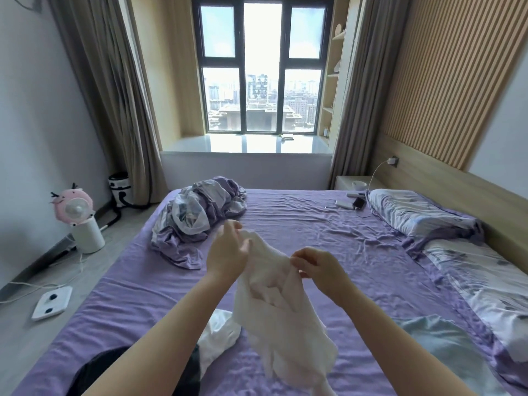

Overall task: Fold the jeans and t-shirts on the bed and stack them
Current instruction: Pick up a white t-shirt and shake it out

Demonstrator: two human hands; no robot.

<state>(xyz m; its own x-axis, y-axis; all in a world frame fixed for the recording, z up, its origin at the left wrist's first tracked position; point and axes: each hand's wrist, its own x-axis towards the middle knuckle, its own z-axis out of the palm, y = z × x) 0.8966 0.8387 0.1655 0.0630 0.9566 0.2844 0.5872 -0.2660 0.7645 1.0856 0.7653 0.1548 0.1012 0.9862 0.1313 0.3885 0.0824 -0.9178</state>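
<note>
White t-shirt hung bunched above the bed, top edge pinched by left hand and right hand; judged opening-out stage, next requiring laying flat on the bed.

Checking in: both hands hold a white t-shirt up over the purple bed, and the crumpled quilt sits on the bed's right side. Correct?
Not quite. The head view shows the quilt bunched on the left side of the bed. The left hand and right hand do hold the white t-shirt up over it.
</note>
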